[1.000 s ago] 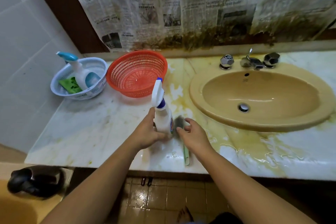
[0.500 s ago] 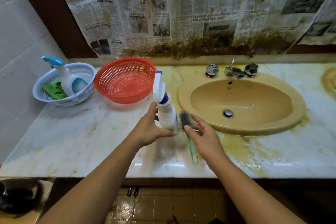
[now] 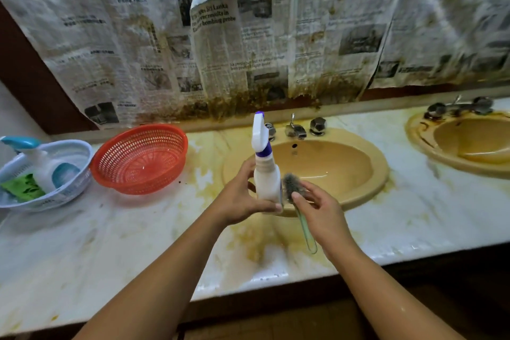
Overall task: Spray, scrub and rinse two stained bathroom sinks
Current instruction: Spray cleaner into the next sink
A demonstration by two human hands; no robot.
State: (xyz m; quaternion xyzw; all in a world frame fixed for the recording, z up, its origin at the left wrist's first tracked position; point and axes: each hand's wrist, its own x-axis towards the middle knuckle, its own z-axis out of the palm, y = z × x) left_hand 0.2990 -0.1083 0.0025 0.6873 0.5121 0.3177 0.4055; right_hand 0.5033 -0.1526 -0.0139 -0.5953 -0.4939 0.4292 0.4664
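Stained bench [image 3: 110, 243], two sinks, the right sink [image 3: 474, 143] newly in view. Over the left sink [image 3: 331, 163] now, the left hand [image 3: 238, 200] grips the bottle [image 3: 266, 182], the right hand [image 3: 324, 214] the brush [image 3: 291, 186]; spraying looks next.

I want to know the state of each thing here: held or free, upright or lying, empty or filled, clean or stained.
spray bottle: upright, gripped by the left hand
brush: held in the right hand, bristles up
near sink: empty, tap not running
far sink: brown stains on rim
red basket: upright, empty
white basket: holds second spray bottle and green pack
countertop: yellow-stained
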